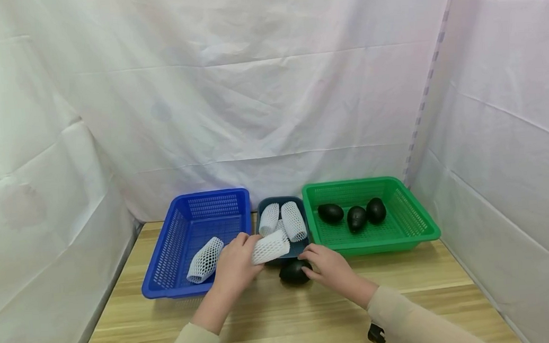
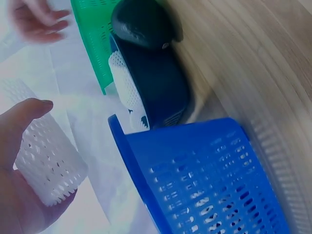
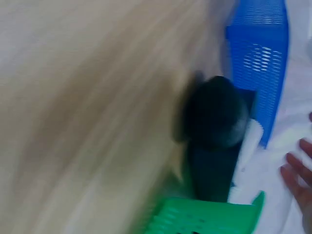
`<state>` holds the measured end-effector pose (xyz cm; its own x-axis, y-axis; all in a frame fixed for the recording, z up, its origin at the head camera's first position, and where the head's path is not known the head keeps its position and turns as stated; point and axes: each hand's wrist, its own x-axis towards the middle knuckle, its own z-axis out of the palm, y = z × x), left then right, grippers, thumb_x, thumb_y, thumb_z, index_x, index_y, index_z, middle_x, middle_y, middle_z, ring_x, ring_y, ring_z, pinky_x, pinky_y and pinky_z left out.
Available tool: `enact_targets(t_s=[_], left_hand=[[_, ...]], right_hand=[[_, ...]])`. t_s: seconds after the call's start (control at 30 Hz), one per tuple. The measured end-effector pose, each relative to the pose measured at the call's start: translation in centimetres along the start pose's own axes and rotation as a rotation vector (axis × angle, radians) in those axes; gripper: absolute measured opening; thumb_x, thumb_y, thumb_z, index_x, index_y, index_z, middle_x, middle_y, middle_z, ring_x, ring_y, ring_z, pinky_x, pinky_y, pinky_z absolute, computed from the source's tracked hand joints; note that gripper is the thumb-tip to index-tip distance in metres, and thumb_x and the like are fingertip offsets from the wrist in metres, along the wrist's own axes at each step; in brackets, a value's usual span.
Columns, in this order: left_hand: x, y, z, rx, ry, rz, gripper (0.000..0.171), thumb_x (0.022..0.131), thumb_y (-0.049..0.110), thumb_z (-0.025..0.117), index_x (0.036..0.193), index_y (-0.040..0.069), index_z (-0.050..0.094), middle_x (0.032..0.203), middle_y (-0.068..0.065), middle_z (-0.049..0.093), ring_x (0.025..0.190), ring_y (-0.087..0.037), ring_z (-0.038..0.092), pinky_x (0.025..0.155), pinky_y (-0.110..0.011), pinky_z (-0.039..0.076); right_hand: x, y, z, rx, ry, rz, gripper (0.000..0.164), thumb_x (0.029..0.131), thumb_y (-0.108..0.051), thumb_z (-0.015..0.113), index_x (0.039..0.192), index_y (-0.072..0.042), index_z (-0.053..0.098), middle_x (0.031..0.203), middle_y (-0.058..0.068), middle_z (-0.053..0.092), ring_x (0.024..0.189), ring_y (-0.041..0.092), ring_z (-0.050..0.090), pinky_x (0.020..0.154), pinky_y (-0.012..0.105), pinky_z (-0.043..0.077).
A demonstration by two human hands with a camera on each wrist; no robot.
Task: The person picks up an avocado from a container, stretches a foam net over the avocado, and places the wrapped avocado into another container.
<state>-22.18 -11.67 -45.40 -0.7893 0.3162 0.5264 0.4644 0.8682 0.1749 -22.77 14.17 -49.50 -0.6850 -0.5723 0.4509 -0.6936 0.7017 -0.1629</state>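
Note:
In the head view my left hand [image 1: 236, 263] grips a white foam net sleeve [image 1: 271, 247], thumb and fingers curled round one end. The left wrist view shows the sleeve [image 2: 51, 158] as a limp mesh tube across the palm. A dark avocado [image 1: 295, 272] lies on the table in front of the small dark basket. My right hand [image 1: 328, 266] hovers over the avocado's right side, fingers loosely bent and holding nothing. In the right wrist view those fingers [image 3: 295, 178] are spread, apart from the avocado [image 3: 216, 113].
The blue basket [image 1: 166, 264] at left holds an avocado in a net sleeve [image 1: 205, 260]. Several spare sleeves [image 1: 294, 221] lie in the small dark basket [image 1: 282, 198] in the middle. At right, the green basket [image 1: 421, 224] has three bare avocados [image 1: 356, 219]. White cloth [image 1: 269, 102] hangs behind.

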Motion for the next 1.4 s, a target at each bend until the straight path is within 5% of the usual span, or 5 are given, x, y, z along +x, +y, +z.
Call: enact_targets(t_s=[0.1, 0.2, 0.57, 0.93, 1.4], left_hand=[[-0.3, -0.1, -0.2, 0.005, 0.004, 0.023, 0.052, 0.064, 0.019, 0.086, 0.111, 0.013, 0.066, 0.096, -0.005, 0.060, 0.078, -0.024, 0.062, 0.063, -0.041, 0.051], [-0.6, -0.1, -0.2, 0.017, -0.009, 0.047, 0.052, 0.065, 0.018, 0.086, 0.112, 0.013, 0.065, 0.098, -0.005, 0.063, 0.080, -0.025, 0.063, 0.065, -0.041, 0.052], [-1.1, -0.3, -0.1, 0.063, 0.057, 0.104, 0.047, 0.063, 0.016, 0.084, 0.104, 0.012, 0.061, 0.088, -0.005, 0.068, 0.071, -0.025, 0.063, 0.057, -0.040, 0.050], [-1.7, -0.5, -0.2, 0.058, 0.069, 0.102, 0.051, 0.062, 0.015, 0.084, 0.107, 0.010, 0.061, 0.088, -0.007, 0.067, 0.072, -0.025, 0.063, 0.059, -0.041, 0.051], [-2.5, -1.0, 0.2, 0.056, 0.113, 0.110, 0.051, 0.061, 0.015, 0.084, 0.108, 0.011, 0.063, 0.087, -0.006, 0.068, 0.071, -0.024, 0.063, 0.056, -0.039, 0.050]], right_hand=[[-0.5, 0.3, 1.4, 0.004, -0.173, 0.157, 0.033, 0.084, -0.025, 0.078, 0.111, -0.009, 0.067, 0.100, 0.001, 0.059, 0.090, 0.018, 0.060, 0.077, 0.033, 0.054], [-0.8, 0.6, 2.5, 0.059, -0.260, 0.286, 0.043, 0.085, -0.028, 0.077, 0.119, -0.006, 0.063, 0.106, 0.006, 0.058, 0.097, 0.023, 0.060, 0.082, 0.038, 0.053], [-0.9, 1.4, 5.8, 0.381, -0.228, 0.518, 0.054, 0.085, -0.027, 0.078, 0.125, -0.001, 0.053, 0.126, 0.018, 0.057, 0.118, 0.034, 0.054, 0.096, 0.048, 0.045], [-1.1, 0.8, 6.2, 0.418, -0.175, 0.433, 0.054, 0.075, -0.021, 0.086, 0.117, -0.003, 0.058, 0.114, 0.010, 0.055, 0.107, 0.029, 0.057, 0.092, 0.047, 0.047], [-1.5, -0.9, 0.6, 0.547, 0.027, 0.429, 0.054, 0.076, -0.027, 0.086, 0.122, -0.014, 0.060, 0.115, -0.001, 0.055, 0.101, 0.017, 0.057, 0.080, 0.031, 0.054]])
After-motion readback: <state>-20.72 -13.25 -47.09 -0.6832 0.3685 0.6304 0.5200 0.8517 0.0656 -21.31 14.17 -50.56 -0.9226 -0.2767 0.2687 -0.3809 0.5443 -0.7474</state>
